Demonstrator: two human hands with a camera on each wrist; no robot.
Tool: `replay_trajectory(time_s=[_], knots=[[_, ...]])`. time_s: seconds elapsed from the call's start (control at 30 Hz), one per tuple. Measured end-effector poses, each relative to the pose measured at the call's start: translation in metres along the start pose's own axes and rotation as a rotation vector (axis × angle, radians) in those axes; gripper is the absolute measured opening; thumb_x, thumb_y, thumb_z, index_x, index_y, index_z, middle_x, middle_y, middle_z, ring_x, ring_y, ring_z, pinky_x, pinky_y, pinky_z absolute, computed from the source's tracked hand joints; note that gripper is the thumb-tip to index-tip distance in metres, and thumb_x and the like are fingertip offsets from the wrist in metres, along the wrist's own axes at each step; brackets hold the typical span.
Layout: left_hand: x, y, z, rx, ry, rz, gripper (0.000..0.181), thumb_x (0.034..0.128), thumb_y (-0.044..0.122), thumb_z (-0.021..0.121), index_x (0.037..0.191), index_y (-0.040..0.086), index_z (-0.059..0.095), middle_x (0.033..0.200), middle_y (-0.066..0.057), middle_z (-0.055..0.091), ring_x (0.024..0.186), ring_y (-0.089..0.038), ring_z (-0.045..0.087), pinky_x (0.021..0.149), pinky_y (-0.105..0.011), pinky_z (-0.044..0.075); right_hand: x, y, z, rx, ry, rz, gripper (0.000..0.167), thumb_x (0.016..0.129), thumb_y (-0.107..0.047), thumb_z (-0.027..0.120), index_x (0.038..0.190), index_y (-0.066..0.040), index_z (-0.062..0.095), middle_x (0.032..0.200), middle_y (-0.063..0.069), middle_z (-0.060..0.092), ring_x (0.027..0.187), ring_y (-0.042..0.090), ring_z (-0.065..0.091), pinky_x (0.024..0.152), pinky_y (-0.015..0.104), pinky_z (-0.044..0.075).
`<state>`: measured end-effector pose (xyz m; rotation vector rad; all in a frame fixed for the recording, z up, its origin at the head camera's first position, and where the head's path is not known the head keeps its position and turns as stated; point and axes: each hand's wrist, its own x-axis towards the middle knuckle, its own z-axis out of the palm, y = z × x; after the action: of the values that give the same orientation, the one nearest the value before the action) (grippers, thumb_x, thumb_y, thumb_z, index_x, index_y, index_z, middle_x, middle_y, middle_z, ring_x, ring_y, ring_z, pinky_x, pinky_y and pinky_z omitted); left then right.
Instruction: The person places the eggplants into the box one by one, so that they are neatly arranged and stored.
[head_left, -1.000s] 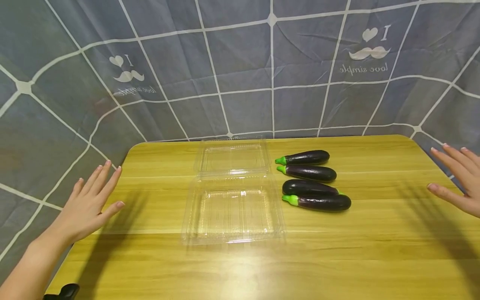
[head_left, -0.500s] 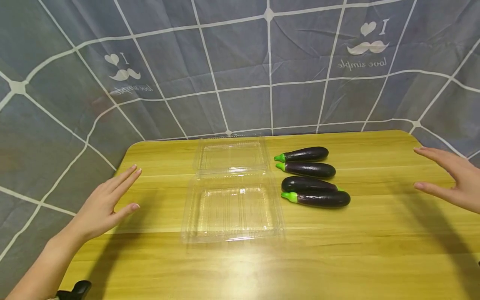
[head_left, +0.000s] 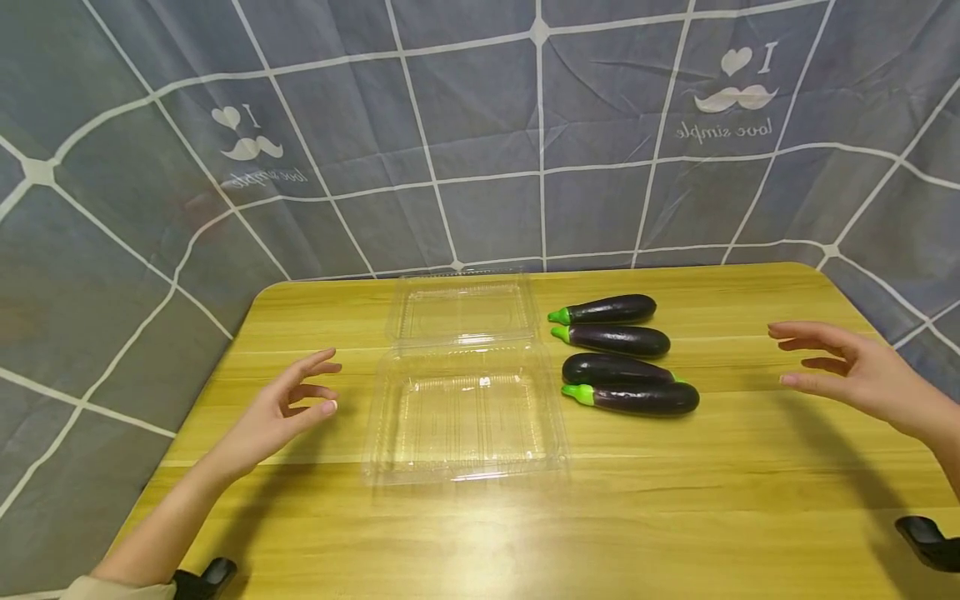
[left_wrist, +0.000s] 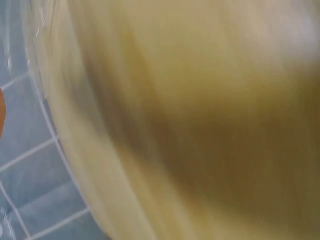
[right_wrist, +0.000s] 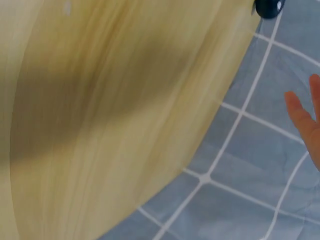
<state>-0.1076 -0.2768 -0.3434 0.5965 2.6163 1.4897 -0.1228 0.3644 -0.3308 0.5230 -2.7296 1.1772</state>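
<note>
A clear plastic container [head_left: 468, 425] lies unfolded in the head view, its lid half [head_left: 465, 315] toward the back. To its right are several dark eggplants with green stems, among them a back one [head_left: 613, 309] and a front one [head_left: 647, 398] that touches its neighbour [head_left: 611, 367]. My left hand [head_left: 273, 417] hovers left of the container, fingers loosely bent, holding nothing. Above the table's right part, my right hand [head_left: 862, 375] is also empty with relaxed fingers, right of the eggplants. Part of that hand [right_wrist: 310, 125] shows in the right wrist view.
The wooden table [head_left: 480, 542] carries the container and eggplants. A grey-blue cloth with white lines [head_left: 487, 125] hangs behind it and at both sides. Black pieces show near the left wrist [head_left: 206, 577] and right wrist [head_left: 928, 542].
Both hands have moved inward over the table, the left to the right and the right to the left. Their fingers, spread earlier, are more bent. The container and eggplants have stayed in place.
</note>
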Motion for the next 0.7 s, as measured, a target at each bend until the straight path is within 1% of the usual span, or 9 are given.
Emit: replay_trajectory(time_s=[0.1, 0.2, 0.27, 0.33, 0.43, 0.5, 0.57, 0.63, 0.7], knots=[[0.004, -0.004, 0.008, -0.147, -0.039, -0.024, 0.062, 0.0914, 0.001, 0.056, 0.146, 0.013, 0.030, 0.133, -0.005, 0.043, 0.105, -0.019, 0.057, 0.081, -0.024, 0.051, 0.004, -0.002, 0.009, 0.049, -0.032, 0.000, 0.056, 0.078, 0.010, 0.067, 0.130, -0.004, 0.051, 0.122, -0.018, 0.051, 0.104, -0.006, 0.049, 0.079, 0.004, 0.040], [0.008, -0.009, 0.014, -0.277, -0.059, -0.043, 0.060, 0.0899, -0.003, 0.056, 0.143, 0.012, 0.034, 0.131, -0.003, 0.045, 0.105, -0.021, 0.059, 0.081, -0.027, 0.052, 0.007, -0.003, 0.019, 0.107, -0.067, 0.000, 0.054, 0.079, 0.010, 0.066, 0.129, -0.001, 0.050, 0.122, -0.016, 0.052, 0.104, -0.003, 0.051, 0.079, 0.007, 0.044], [0.010, -0.012, 0.017, -0.345, -0.064, -0.062, 0.057, 0.0893, -0.003, 0.057, 0.141, 0.014, 0.038, 0.130, -0.001, 0.046, 0.105, -0.020, 0.059, 0.082, -0.027, 0.052, 0.010, -0.003, 0.026, 0.140, -0.093, 0.001, 0.052, 0.079, 0.009, 0.067, 0.128, 0.000, 0.051, 0.121, -0.016, 0.053, 0.104, -0.002, 0.052, 0.079, 0.010, 0.046], [0.012, -0.014, 0.020, -0.402, -0.072, -0.088, 0.056, 0.0891, -0.003, 0.057, 0.139, 0.015, 0.040, 0.129, -0.001, 0.047, 0.106, -0.020, 0.059, 0.082, -0.028, 0.052, 0.011, -0.002, 0.033, 0.166, -0.131, 0.005, 0.052, 0.081, 0.006, 0.067, 0.129, 0.000, 0.050, 0.121, -0.018, 0.052, 0.104, -0.002, 0.052, 0.079, 0.012, 0.047], [0.014, -0.016, 0.025, -0.437, -0.093, -0.127, 0.056, 0.0889, -0.002, 0.058, 0.140, 0.009, 0.038, 0.131, -0.009, 0.045, 0.106, -0.019, 0.058, 0.083, -0.029, 0.052, 0.012, -0.001, 0.042, 0.198, -0.173, 0.011, 0.051, 0.083, 0.002, 0.066, 0.131, -0.002, 0.049, 0.122, -0.020, 0.051, 0.104, -0.003, 0.052, 0.077, 0.015, 0.049], [0.015, -0.016, 0.027, -0.433, -0.110, -0.150, 0.059, 0.0886, -0.001, 0.059, 0.141, 0.002, 0.033, 0.132, -0.017, 0.041, 0.108, -0.020, 0.057, 0.084, -0.029, 0.052, 0.012, -0.001, 0.046, 0.212, -0.193, 0.017, 0.050, 0.084, 0.001, 0.066, 0.131, -0.002, 0.048, 0.122, -0.021, 0.051, 0.104, -0.003, 0.052, 0.076, 0.015, 0.050], [0.017, -0.016, 0.030, -0.426, -0.130, -0.171, 0.062, 0.0883, 0.000, 0.060, 0.142, -0.002, 0.029, 0.133, -0.025, 0.036, 0.109, -0.021, 0.056, 0.084, -0.030, 0.051, 0.012, -0.001, 0.050, 0.215, -0.193, 0.023, 0.049, 0.084, 0.000, 0.067, 0.129, -0.002, 0.049, 0.120, -0.019, 0.053, 0.103, -0.002, 0.053, 0.075, 0.016, 0.050], [0.018, -0.016, 0.031, -0.426, -0.146, -0.190, 0.064, 0.0879, 0.001, 0.061, 0.142, -0.003, 0.026, 0.134, -0.029, 0.032, 0.110, -0.023, 0.055, 0.085, -0.030, 0.051, 0.013, -0.002, 0.054, 0.204, -0.194, 0.028, 0.047, 0.084, -0.002, 0.067, 0.128, 0.000, 0.050, 0.119, -0.015, 0.055, 0.102, -0.001, 0.053, 0.074, 0.016, 0.050], [0.018, -0.016, 0.033, -0.435, -0.159, -0.209, 0.067, 0.0878, 0.002, 0.061, 0.143, -0.003, 0.024, 0.135, -0.030, 0.030, 0.111, -0.024, 0.054, 0.086, -0.031, 0.050, 0.014, -0.003, 0.056, 0.180, -0.197, 0.033, 0.046, 0.084, -0.004, 0.068, 0.126, 0.001, 0.051, 0.117, -0.012, 0.057, 0.101, -0.001, 0.054, 0.073, 0.016, 0.050]])
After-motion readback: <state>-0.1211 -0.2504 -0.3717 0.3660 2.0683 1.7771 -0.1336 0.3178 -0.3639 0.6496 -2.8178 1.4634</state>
